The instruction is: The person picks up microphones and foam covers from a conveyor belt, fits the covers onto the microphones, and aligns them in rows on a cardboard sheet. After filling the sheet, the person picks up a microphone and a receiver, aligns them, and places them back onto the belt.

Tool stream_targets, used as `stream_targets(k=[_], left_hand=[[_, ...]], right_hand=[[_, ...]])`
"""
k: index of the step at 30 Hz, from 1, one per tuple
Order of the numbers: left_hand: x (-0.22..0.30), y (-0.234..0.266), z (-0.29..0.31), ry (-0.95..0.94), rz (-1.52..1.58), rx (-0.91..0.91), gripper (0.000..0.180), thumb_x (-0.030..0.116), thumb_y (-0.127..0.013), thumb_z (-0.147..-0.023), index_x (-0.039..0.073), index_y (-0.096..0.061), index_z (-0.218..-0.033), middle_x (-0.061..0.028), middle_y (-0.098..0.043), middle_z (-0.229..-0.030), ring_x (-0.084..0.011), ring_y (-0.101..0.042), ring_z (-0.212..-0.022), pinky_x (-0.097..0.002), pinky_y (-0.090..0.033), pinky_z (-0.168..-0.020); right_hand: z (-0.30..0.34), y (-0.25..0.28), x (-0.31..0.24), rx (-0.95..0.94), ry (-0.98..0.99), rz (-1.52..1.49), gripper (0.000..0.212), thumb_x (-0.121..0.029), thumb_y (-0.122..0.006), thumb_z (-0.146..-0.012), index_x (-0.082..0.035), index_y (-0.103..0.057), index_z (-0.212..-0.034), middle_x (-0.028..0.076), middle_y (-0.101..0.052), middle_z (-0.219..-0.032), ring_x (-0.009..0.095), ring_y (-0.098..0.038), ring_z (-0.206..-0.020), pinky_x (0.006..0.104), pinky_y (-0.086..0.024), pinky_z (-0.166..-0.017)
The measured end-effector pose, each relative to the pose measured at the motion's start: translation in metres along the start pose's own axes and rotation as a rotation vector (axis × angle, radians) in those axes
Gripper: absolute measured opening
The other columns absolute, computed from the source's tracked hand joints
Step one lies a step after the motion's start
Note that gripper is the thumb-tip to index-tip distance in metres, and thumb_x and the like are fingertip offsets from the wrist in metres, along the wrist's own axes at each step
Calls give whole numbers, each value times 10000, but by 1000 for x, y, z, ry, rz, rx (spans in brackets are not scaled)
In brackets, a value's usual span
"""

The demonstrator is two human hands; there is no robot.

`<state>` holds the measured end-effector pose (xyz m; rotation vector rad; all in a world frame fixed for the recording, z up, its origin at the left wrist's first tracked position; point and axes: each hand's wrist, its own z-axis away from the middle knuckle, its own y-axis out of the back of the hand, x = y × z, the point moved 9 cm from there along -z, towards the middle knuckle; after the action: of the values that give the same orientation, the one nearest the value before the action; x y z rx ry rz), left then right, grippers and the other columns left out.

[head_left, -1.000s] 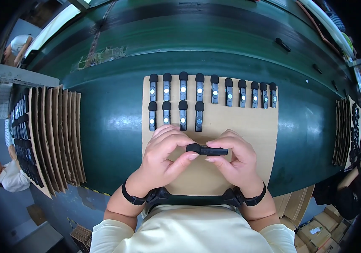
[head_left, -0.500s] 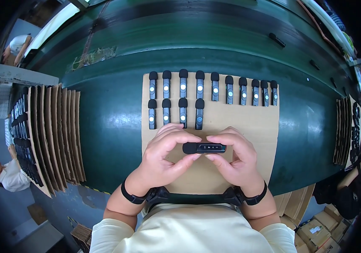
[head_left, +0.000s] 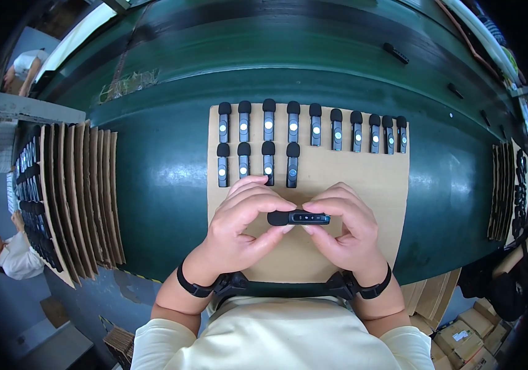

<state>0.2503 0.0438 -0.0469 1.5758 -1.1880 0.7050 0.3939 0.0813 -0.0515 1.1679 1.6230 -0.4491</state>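
Note:
Between my two hands is a small black clip-on microphone [head_left: 310, 217] with a round foam cap [head_left: 277, 218], held level with the cap to the left. My left hand [head_left: 242, 222] pinches it by the cap end between thumb and fingertips. The thumb and fingers of my right hand [head_left: 344, 225] grip its body, near a faint blue glow at the right end. A narrow side with small marks faces up. Below lies a cardboard sheet [head_left: 350, 176] bearing a full far row of similar microphones [head_left: 293, 123] and a shorter second row [head_left: 223, 166], their round buttons lit.
Upright cardboard sheets loaded with microphones [head_left: 100, 197] stand at the left; another such stack [head_left: 499, 191] is at the right. Beyond the green table [head_left: 159, 185], a conveyor belt [head_left: 313, 46] carries scattered microphones [head_left: 396, 53]. Other people [head_left: 20, 253] work at far left; cartons [head_left: 461, 339] sit lower right.
The loose microphones on the belt have shifted a little to the left. Both hands keep the microphone in nearly the same place, and the blue glow at its right end shows more.

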Motion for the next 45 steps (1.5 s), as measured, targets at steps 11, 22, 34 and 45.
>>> stream_targets(k=[11,22,34,45], left_hand=[[-2,1,-1,14,-19,28,276,72,-785,-738,54,-660,-984,-77,-699,-938,-258,-655,-873,-442,-434,-967],[-5,-23,0,12,-60,-73,303,-2,-754,-693,29,-640,-972,-123,-663,-1007,-265,-609,-945,-369,-480,-830],[-12,-32,2,42,-422,-75,201,134,-781,-707,60,-623,-808,-77,-634,-774,-261,-628,-764,-376,-493,-664],[-3,-23,12,-2,-489,-173,166,160,-772,-704,70,-654,-778,-75,-645,-764,-272,-627,-759,-384,-491,-751]], right_hand=[[0,-2,-4,-11,65,44,281,29,-749,-733,-17,-658,-995,105,-669,-933,232,-612,-807,311,-468,-712],[6,3,-8,55,96,16,262,-38,-804,-727,-30,-674,-954,103,-674,-924,219,-607,-785,318,-476,-680],[-1,13,19,82,-78,225,271,-2,-793,-712,-11,-660,-948,114,-683,-928,252,-644,-828,332,-520,-752],[-4,-15,-3,-135,40,711,311,29,-747,-668,-17,-616,-947,121,-627,-998,319,-620,-904,393,-522,-762]])
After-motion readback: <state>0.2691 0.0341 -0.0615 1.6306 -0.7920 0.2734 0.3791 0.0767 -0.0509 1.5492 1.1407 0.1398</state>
